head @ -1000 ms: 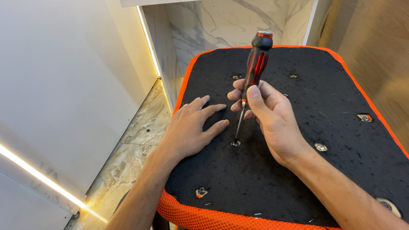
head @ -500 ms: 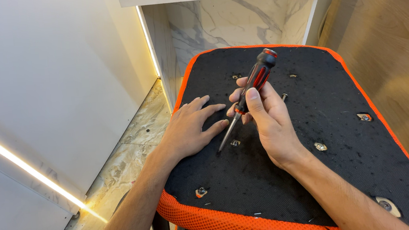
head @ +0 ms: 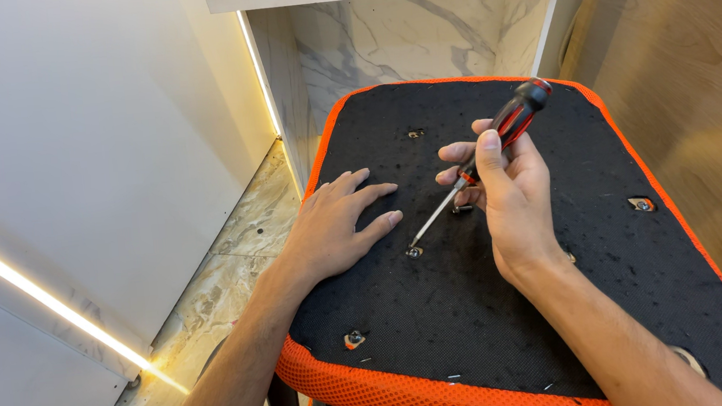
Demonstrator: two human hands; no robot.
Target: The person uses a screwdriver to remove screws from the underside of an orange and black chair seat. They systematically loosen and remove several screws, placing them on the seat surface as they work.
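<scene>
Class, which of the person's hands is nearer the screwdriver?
Right. The right hand grips the screwdriver by its handle; the left hand lies flat on the black seat underside, beside its tip.

Head view, close, steeply downward

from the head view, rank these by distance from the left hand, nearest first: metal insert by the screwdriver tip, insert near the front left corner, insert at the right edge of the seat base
1. Metal insert by the screwdriver tip: just right of the left hand, off its fingertips.
2. Insert near the front left corner: below the hand, toward the orange edge.
3. Insert at the right edge: far right, beyond the right hand.
</scene>
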